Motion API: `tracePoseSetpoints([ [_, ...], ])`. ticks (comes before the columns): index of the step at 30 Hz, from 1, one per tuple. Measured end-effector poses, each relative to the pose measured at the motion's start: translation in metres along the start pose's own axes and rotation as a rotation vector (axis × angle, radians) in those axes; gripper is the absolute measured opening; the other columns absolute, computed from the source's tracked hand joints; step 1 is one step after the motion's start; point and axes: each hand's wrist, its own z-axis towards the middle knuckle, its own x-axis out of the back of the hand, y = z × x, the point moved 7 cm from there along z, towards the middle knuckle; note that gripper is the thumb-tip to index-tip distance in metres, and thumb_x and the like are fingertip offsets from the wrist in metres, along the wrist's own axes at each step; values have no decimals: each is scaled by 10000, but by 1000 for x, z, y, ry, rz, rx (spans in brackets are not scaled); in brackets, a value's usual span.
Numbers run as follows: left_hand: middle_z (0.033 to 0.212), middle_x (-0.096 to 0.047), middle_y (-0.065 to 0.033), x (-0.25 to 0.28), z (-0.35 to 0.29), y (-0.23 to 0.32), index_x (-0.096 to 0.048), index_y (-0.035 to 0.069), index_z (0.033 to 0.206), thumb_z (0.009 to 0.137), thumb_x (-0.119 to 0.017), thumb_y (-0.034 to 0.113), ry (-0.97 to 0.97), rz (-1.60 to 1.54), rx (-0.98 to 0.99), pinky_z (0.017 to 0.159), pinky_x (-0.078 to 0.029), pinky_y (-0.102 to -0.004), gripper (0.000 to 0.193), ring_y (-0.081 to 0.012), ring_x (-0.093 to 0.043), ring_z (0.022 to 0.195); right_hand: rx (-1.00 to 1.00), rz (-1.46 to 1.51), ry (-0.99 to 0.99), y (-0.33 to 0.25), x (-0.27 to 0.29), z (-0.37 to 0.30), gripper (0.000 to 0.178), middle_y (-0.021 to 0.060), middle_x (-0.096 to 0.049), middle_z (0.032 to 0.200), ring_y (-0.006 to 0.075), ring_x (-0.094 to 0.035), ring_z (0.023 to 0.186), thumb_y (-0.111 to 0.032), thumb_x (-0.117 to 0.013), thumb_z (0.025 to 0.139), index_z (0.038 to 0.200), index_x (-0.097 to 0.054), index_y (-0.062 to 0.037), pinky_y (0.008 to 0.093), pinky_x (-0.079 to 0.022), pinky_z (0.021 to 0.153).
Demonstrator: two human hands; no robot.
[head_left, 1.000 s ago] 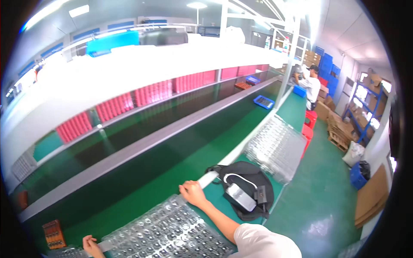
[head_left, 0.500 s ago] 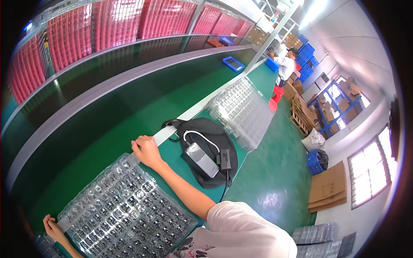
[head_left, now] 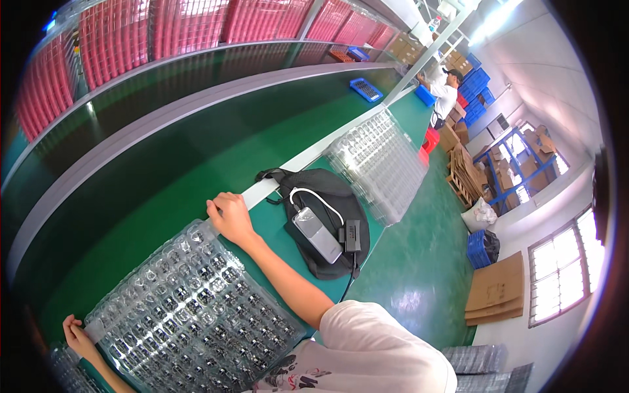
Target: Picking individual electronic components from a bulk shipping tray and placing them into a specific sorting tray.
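Observation:
A clear plastic blister tray (head_left: pixel 190 308) lies tilted across the green bench in front of me, its rows of pockets holding many small dark parts. My right hand (head_left: pixel 230 216) rests by the tray's far right corner, beside the pale metal rail. Its fingers are curled in loosely and nothing shows in them. At the tray's left corner is my left hand (head_left: pixel 78 335), with its fingers slightly bent and apart, close against the edge. Whether its thumb touches the tray is hidden.
Right of my right forearm lies a black bag (head_left: pixel 321 180) with a grey power bank (head_left: pixel 317 236) and cables on it. Stacked clear trays (head_left: pixel 380 164) stand beyond. A dark conveyor belt (head_left: pixel 164 170) runs alongside. A co-worker (head_left: pixel 445 98) stands farther down the line.
The whole view has shifted slightly, moving the bench and bag a little to the right and up. Both hands stay beside the same tray corners, and the far co-worker's arm and head have changed position.

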Motion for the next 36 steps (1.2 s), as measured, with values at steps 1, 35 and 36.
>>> tracePoseSetpoints([
  [1, 771, -521, 57, 1, 0, 0, -612, 51, 1052, 963, -442, 122, 0, 3, 2, 486, -245, -175, 205, -5, -333, 557, 42, 20, 26, -2, 1, 3, 259, 121, -552, 615, 305, -544, 652, -109, -586, 820, 588, -563, 4, 412, -409, 665],
  [35, 785, -537, 41, 1, -1, -1, -606, 45, 1051, 963, -438, 101, -6, 27, -29, 478, -259, -173, 198, -11, -340, 547, -9, 45, -15, 2, -2, 1, 262, 114, -553, 631, 298, -545, 689, -133, -587, 818, 590, -572, -6, 409, -406, 719],
  [36, 788, -540, 39, 2, 0, -4, -606, 43, 1050, 962, -439, 100, -16, 8, -34, 477, -260, -175, 198, -12, -341, 546, -5, 49, -15, 2, -3, 3, 262, 114, -553, 631, 298, -545, 689, -133, -587, 818, 590, -572, -6, 409, -406, 719],
])
